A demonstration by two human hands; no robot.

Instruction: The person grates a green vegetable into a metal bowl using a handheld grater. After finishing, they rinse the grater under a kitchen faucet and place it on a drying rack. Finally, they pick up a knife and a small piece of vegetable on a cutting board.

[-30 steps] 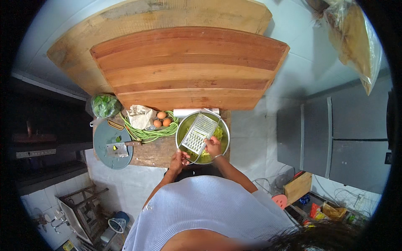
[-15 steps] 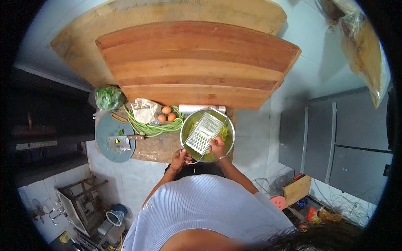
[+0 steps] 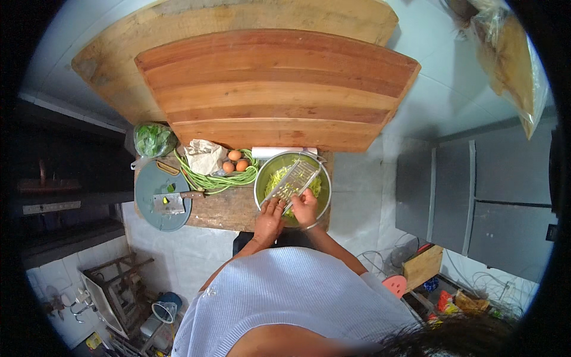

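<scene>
A metal grater (image 3: pixel 301 174) with a wire frame slants inside a wide round metal bowl (image 3: pixel 257 190). Pale green-yellow vegetable shreds (image 3: pixel 278 177) lie in the bowl, partly hidden under the grater, and some cling to it. My right hand (image 3: pixel 305 208) is closed on the grater's near right edge, thumb toward its face. Over the near left rim, my left hand (image 3: pixel 270 220) is back upward, its fingers stretched out and slightly apart at the grater's lower end. What lies beneath those fingers is hidden.
On the wooden table (image 3: pixel 223 208), left of the bowl, lie long green beans (image 3: pixel 208 183), brown eggs (image 3: pixel 235 155) and a crumpled pale bag (image 3: pixel 205 157). A cleaver (image 3: pixel 172 203) rests on a round grey board (image 3: pixel 156 215). Large wooden boards (image 3: pixel 267 83) lean behind.
The grater has sunk lower and tilted into the bowl. My left hand has left the wire handle and moved right, fingers now extended over its lower end. My right hand stays at its edge.
</scene>
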